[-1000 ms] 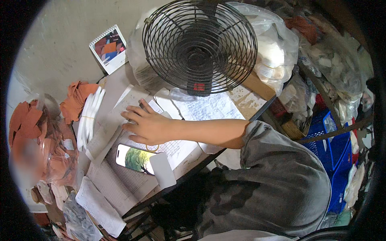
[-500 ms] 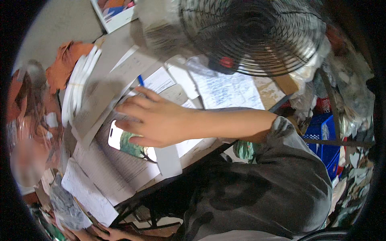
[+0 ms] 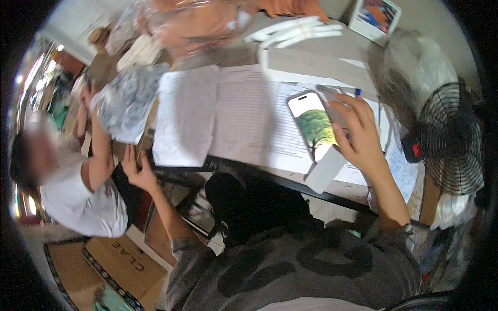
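Observation:
A smartphone [image 3: 311, 124] with a tree picture on its lit screen lies on lined papers [image 3: 249, 116] on the desk. My right hand [image 3: 358, 137] is over the phone's right side, with the fingers curled on its edge. A small white box [image 3: 324, 170] sits just below the phone at the desk's front edge. My left hand [image 3: 136, 173] reaches down to the left below the desk edge, fingers spread and holding nothing. It is close to the raised hand of another person [image 3: 78, 199], who sits low at the left.
A black wire-guard fan [image 3: 451, 140] stands at the right end of the desk. At the back are a small desk calendar [image 3: 374, 15], a bundle of white strips [image 3: 295, 30] and a clear bag of orange pieces [image 3: 197, 20]. Flattened cardboard [image 3: 116, 264] lies on the floor.
My head has swung left, so the desk and fan now sit to the right. My right hand moved from the papers onto the phone. My left hand and the seated person came into view.

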`<state>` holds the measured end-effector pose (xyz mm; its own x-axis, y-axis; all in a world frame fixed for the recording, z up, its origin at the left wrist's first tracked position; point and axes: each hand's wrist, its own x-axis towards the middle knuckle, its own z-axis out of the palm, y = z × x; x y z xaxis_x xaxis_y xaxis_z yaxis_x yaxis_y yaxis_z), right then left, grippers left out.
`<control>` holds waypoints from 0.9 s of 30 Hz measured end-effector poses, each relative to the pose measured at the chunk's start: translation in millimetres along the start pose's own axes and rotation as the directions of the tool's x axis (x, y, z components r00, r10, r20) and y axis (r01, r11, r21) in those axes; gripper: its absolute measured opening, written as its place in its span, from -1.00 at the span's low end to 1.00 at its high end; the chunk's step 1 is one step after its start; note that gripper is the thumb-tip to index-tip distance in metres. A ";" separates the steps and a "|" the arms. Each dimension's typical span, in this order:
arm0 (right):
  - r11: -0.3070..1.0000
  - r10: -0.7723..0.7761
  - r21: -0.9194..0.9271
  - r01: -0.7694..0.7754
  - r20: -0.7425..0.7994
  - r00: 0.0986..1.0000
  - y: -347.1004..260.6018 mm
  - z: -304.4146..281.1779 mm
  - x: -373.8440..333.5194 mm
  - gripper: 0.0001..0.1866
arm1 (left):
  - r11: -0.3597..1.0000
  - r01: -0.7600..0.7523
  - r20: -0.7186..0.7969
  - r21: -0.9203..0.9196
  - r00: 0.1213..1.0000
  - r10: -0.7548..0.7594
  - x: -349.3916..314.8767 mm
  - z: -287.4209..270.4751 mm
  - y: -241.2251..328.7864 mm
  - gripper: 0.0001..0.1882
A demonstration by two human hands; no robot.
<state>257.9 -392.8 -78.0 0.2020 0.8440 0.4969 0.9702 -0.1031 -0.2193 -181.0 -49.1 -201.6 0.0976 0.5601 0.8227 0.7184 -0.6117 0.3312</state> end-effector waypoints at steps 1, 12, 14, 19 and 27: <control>0.997 0.016 0.079 -0.016 0.000 1.000 -1.1 1.0 -1.2 -0.60 | 0.999 0.029 -0.002 -0.031 1.000 -0.029 -0.6 -0.4 0.3 -0.60; 0.955 0.110 0.285 -0.088 -0.063 0.992 14.3 11.4 -5.4 -0.71 | 0.994 0.112 -0.024 0.012 0.994 -0.111 -2.4 1.2 2.6 -0.56; 0.961 0.130 0.256 -0.107 -0.074 0.989 15.1 12.3 -4.4 -0.72 | 0.996 0.084 -0.040 0.030 0.996 -0.083 -2.5 4.4 3.0 -0.56; 0.968 0.126 0.229 -0.105 -0.079 0.989 12.6 10.4 -2.6 -0.73 | 0.997 0.036 -0.115 0.063 0.993 -0.028 -4.3 10.5 2.6 -0.57; 0.986 -0.080 0.140 0.090 -0.074 0.994 -7.8 7.3 0.5 -0.75 | 0.996 0.019 -0.129 0.090 0.992 -0.007 -4.3 13.8 0.7 -0.62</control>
<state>249.5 -387.7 -82.2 0.1327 0.8081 0.5738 0.9562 0.0480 -0.2887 -171.4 -44.3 -211.3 0.0032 0.4879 0.8729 0.7790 -0.5485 0.3038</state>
